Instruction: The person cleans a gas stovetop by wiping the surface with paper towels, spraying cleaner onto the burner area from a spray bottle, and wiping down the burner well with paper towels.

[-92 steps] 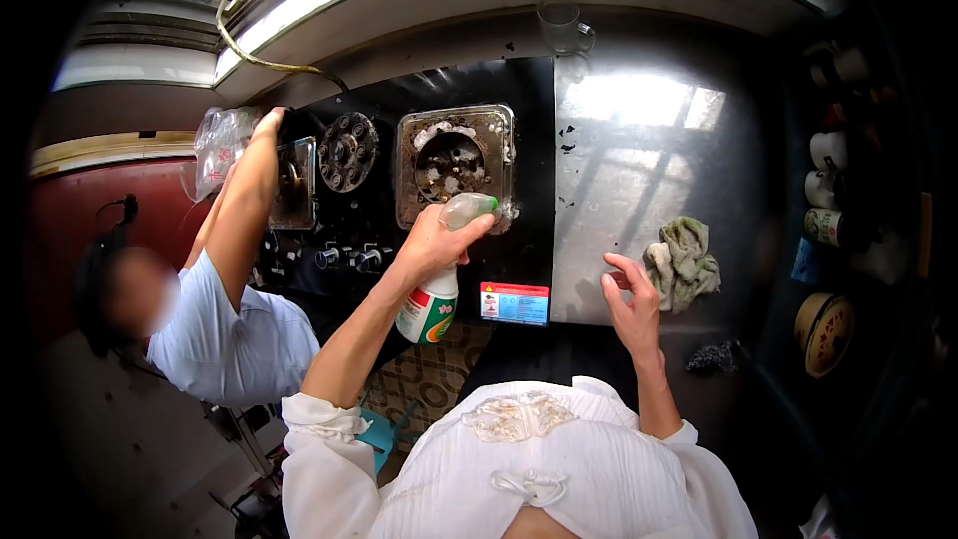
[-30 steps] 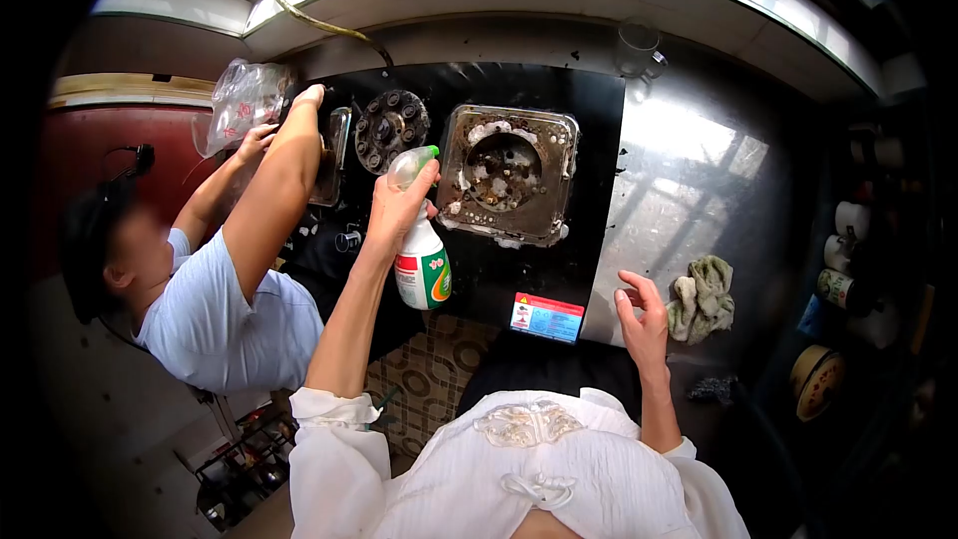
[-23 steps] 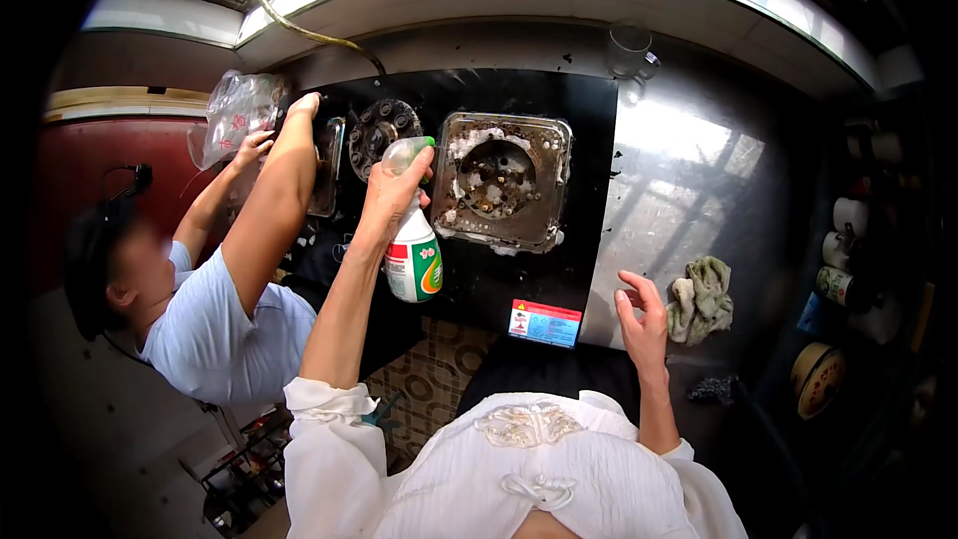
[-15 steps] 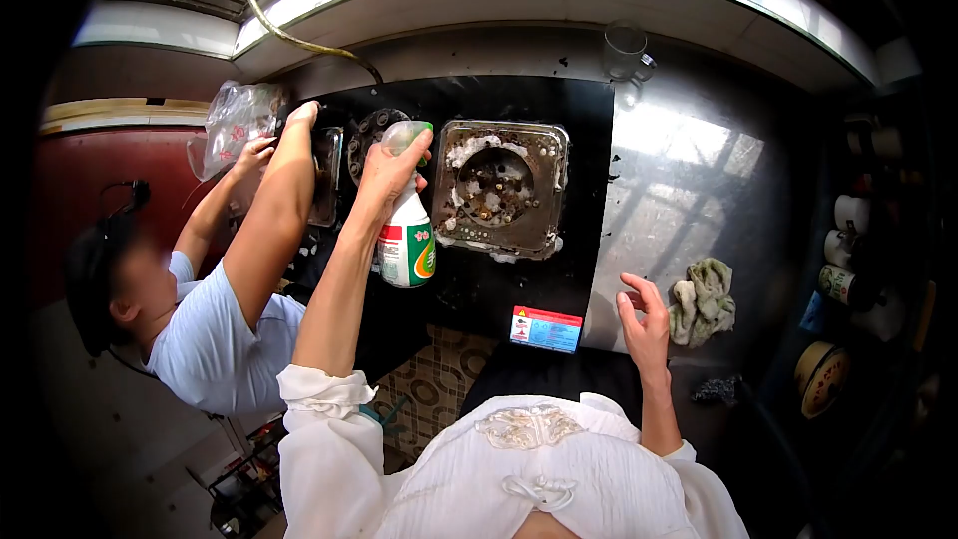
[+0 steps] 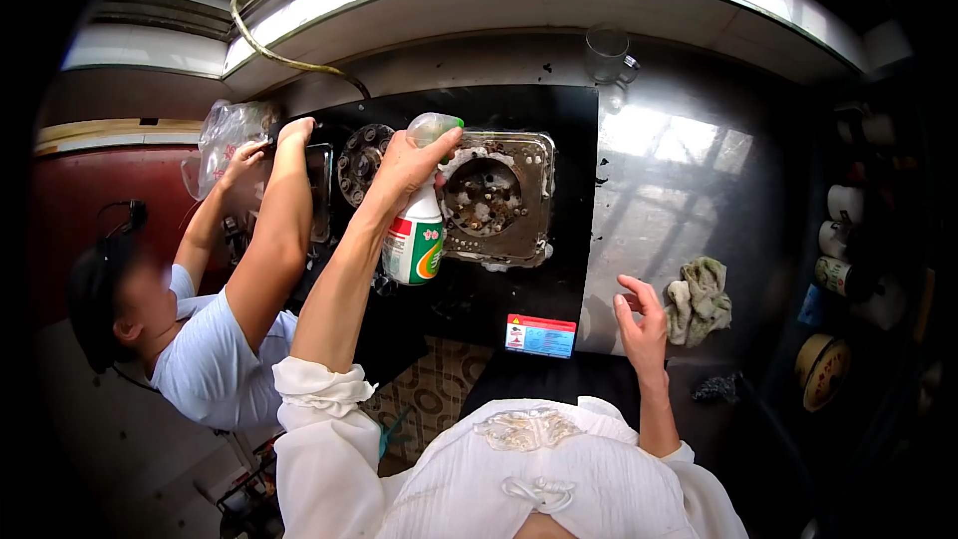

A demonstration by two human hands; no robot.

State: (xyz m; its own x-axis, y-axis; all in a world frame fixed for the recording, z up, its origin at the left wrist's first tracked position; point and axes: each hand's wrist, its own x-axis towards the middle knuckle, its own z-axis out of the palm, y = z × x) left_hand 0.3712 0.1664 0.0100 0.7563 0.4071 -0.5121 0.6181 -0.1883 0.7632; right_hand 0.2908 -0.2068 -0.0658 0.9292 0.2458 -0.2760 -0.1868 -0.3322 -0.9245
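Observation:
My left hand (image 5: 407, 168) is wrapped round the neck of a spray bottle (image 5: 415, 248), white with a green and red label. The bottle hangs upright above the black stove top, its head turned toward a greasy square burner tray (image 5: 539, 230). White foam lies along parts of that tray, and dark crumbs sit in its round hollow. Over the metal counter's front edge, my right hand (image 5: 643, 324) has its fingers apart and holds nothing. A crumpled, dirty rag (image 5: 707, 299) lies just right of it.
At left, a co-worker (image 5: 215, 339) reaches over the stove beside a clear plastic bag (image 5: 222, 145). A burner ring (image 5: 361, 165) lies left of my bottle. A glass mug (image 5: 607, 55) stands at the back of the metal counter (image 5: 649, 210). Jars and tins line the right side.
My left hand and the spray bottle have shifted slightly right relative to the burner tray, now covering its left edge. The view has shifted a little. My right hand stays by the rag.

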